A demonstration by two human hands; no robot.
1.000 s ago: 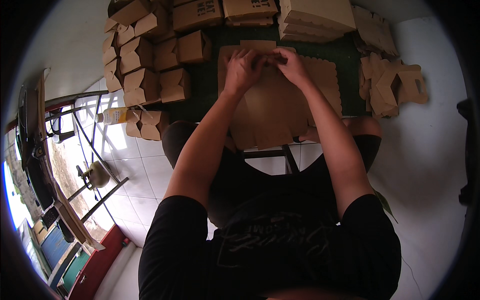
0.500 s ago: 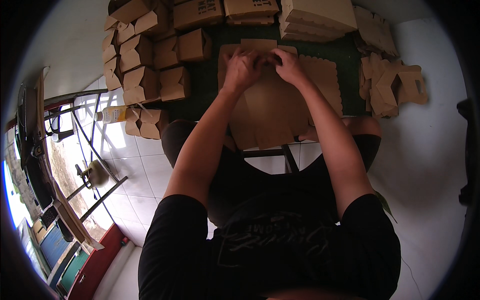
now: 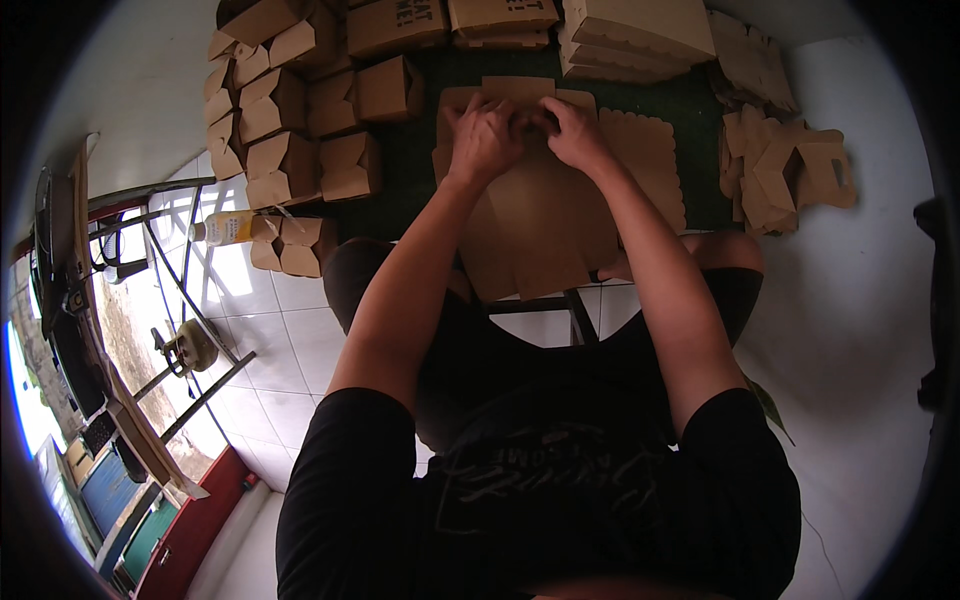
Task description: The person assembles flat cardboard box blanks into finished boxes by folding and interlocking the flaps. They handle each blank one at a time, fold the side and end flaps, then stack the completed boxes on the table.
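Observation:
A flat brown cardboard box blank (image 3: 545, 215) lies in front of me, reaching from the green surface to above my lap. Both hands work at its far end, just below the upright-looking far flap (image 3: 518, 90). My left hand (image 3: 487, 140) has its fingers bent and pressed to the card near the fold. Beside it, my right hand (image 3: 575, 135) is closed, with thumb and fingers pinched at the same fold. The fingertips partly hide the card between them. Under the blank's right side shows another cardboard sheet (image 3: 650, 160) with a scalloped edge.
Folded brown boxes (image 3: 275, 105) are stacked at the far left. Pale cardboard trays (image 3: 640, 35) stand at the far right, next to flattened handled boxes (image 3: 790, 175). A bottle (image 3: 228, 228) with a yellow label lies by two small boxes. A metal frame (image 3: 190, 400) stands left.
Both hands stay at the same fold, with only slight finger movement. The right hand has shifted a little to the left. The box blank is nearly unmoved.

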